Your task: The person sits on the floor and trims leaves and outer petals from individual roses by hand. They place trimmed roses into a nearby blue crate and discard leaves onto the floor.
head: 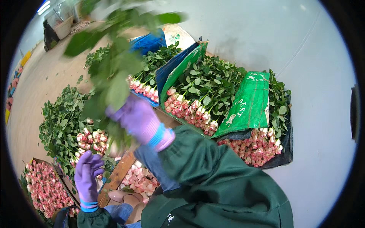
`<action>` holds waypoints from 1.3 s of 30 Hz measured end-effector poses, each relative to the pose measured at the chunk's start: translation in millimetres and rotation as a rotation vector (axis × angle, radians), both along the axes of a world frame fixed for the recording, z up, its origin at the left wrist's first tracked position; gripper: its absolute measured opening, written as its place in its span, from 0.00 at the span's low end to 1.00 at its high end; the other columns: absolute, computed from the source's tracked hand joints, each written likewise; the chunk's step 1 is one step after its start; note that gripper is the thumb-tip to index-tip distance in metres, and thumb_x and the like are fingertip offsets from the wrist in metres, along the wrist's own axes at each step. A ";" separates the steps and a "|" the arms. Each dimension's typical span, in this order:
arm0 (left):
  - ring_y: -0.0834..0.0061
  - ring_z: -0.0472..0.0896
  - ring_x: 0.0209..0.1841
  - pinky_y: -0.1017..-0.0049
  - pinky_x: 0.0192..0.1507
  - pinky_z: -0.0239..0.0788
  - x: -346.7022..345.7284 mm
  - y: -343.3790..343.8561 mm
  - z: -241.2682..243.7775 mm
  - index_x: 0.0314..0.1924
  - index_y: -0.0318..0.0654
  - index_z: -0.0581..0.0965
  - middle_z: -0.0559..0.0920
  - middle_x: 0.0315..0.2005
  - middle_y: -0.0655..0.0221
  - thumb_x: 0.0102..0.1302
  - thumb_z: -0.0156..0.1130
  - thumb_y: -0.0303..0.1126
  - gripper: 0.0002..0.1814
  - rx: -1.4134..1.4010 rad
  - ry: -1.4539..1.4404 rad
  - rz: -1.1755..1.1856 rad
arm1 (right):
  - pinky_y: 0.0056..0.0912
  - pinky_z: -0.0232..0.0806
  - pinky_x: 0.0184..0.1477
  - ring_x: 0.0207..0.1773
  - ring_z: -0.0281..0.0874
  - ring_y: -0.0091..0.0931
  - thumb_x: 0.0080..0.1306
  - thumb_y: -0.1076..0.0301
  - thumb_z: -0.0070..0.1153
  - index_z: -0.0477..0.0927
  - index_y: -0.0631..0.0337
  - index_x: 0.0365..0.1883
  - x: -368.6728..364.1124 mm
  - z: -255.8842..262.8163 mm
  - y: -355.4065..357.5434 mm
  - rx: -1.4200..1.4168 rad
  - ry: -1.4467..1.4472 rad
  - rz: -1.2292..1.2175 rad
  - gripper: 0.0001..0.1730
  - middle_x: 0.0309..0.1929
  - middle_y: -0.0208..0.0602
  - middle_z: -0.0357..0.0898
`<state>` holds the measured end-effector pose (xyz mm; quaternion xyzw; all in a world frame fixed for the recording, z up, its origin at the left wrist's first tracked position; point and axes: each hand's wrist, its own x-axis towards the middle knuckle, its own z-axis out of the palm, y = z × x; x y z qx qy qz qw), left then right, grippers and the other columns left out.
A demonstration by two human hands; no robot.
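Note:
My right hand (139, 119), in a purple knit-cuffed glove, is raised at the centre and closed around leafy rose stems (117, 77), blurred by motion. A pale bloom shows just below that hand. My left hand (89, 168), gloved the same way, is at lower left with fingers curled apart and nothing in it. Just beyond it lies a heap of pink-and-white roses (95, 139) with green foliage (62, 122).
Roses (196, 111) lie between green sacks (245, 105) and blue sheets (148, 42) along the pale wall. A crate of pink roses (45, 188) is at lower left. Petals (139, 179) lie beside a wooden plank (117, 171) near my feet. A tub (63, 28) stands far back.

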<state>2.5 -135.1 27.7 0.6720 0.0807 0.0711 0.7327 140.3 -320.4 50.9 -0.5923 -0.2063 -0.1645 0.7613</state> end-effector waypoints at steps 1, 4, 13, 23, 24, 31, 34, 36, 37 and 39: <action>0.74 0.77 0.42 0.80 0.38 0.71 3.0 12.1 4.8 0.57 0.31 0.65 0.77 0.42 0.62 0.69 0.44 0.35 0.20 -0.039 0.031 -0.010 | 0.24 0.67 0.33 0.29 0.74 0.19 0.56 0.62 0.63 0.79 0.66 0.31 32.1 -10.4 -35.8 -0.125 -0.067 -0.051 0.14 0.28 0.36 0.80; 0.79 0.77 0.32 0.81 0.33 0.69 -20.1 63.0 -10.3 0.55 0.34 0.67 0.77 0.38 0.65 0.70 0.46 0.39 0.19 -0.140 0.125 0.143 | 0.22 0.66 0.38 0.33 0.72 0.17 0.59 0.63 0.60 0.78 0.65 0.38 66.0 -9.0 -134.6 -0.046 0.079 -0.124 0.14 0.33 0.26 0.78; 0.62 0.69 0.56 0.66 0.58 0.59 -91.1 139.1 -53.9 0.59 0.38 0.65 0.71 0.55 0.59 0.67 0.46 0.47 0.26 -0.183 0.479 0.308 | 0.35 0.63 0.54 0.53 0.71 0.37 0.54 0.54 0.60 0.63 0.69 0.59 90.9 -230.9 -386.4 -0.360 1.054 -0.850 0.40 0.53 0.52 0.71; 0.81 0.77 0.30 0.84 0.26 0.69 -61.2 189.6 -83.2 0.54 0.44 0.69 0.79 0.37 0.70 0.65 0.53 0.41 0.19 -0.176 0.380 0.688 | 0.29 0.57 0.60 0.62 0.61 0.28 0.65 0.72 0.49 0.60 0.59 0.64 74.6 -87.3 -231.8 -0.382 0.235 -0.660 0.28 0.62 0.39 0.61; 0.81 0.76 0.27 0.86 0.23 0.68 -44.5 194.3 -95.6 0.54 0.42 0.69 0.79 0.36 0.68 0.66 0.52 0.39 0.18 -0.145 0.329 0.712 | 0.30 0.54 0.62 0.64 0.59 0.28 0.66 0.71 0.47 0.60 0.59 0.65 67.9 -65.8 -203.3 -0.321 0.205 -0.562 0.28 0.62 0.39 0.62; 0.62 0.79 0.41 0.68 0.46 0.69 65.7 214.3 -212.9 0.51 0.36 0.73 0.80 0.39 0.53 0.54 0.60 0.41 0.25 0.740 0.706 0.718 | 0.29 0.54 0.62 0.62 0.63 0.29 0.64 0.78 0.44 0.63 0.67 0.61 63.7 -16.9 -2.0 -0.246 0.192 0.076 0.25 0.60 0.42 0.66; 0.57 0.75 0.50 0.65 0.51 0.66 103.4 227.3 -229.7 0.54 0.33 0.69 0.76 0.47 0.49 0.55 0.57 0.42 0.29 1.032 0.766 0.836 | 0.21 0.61 0.49 0.47 0.69 0.19 0.63 0.77 0.46 0.65 0.67 0.59 62.8 -40.3 25.7 -0.401 0.285 0.205 0.24 0.57 0.37 0.69; 0.56 0.75 0.49 0.63 0.50 0.66 119.2 251.6 -236.5 0.57 0.33 0.66 0.77 0.46 0.49 0.55 0.58 0.42 0.32 1.060 0.882 0.826 | 0.16 0.62 0.40 0.37 0.65 0.14 0.62 0.78 0.47 0.66 0.67 0.58 57.6 -45.9 30.7 -0.437 0.414 0.290 0.24 0.56 0.34 0.70; 0.54 0.75 0.48 0.62 0.49 0.66 133.8 259.3 -236.8 0.57 0.32 0.66 0.78 0.44 0.50 0.54 0.59 0.44 0.33 0.886 0.949 0.837 | 0.16 0.62 0.39 0.36 0.65 0.14 0.62 0.77 0.47 0.67 0.67 0.58 59.3 -44.8 31.9 -0.484 0.398 0.268 0.23 0.56 0.34 0.70; 0.52 0.77 0.47 0.64 0.51 0.66 147.5 270.2 -239.4 0.54 0.32 0.70 0.78 0.43 0.47 0.52 0.61 0.45 0.32 0.843 0.841 0.890 | 0.17 0.61 0.37 0.34 0.64 0.13 0.61 0.76 0.48 0.69 0.67 0.56 61.3 -42.9 35.9 -0.574 0.367 0.229 0.23 0.56 0.34 0.70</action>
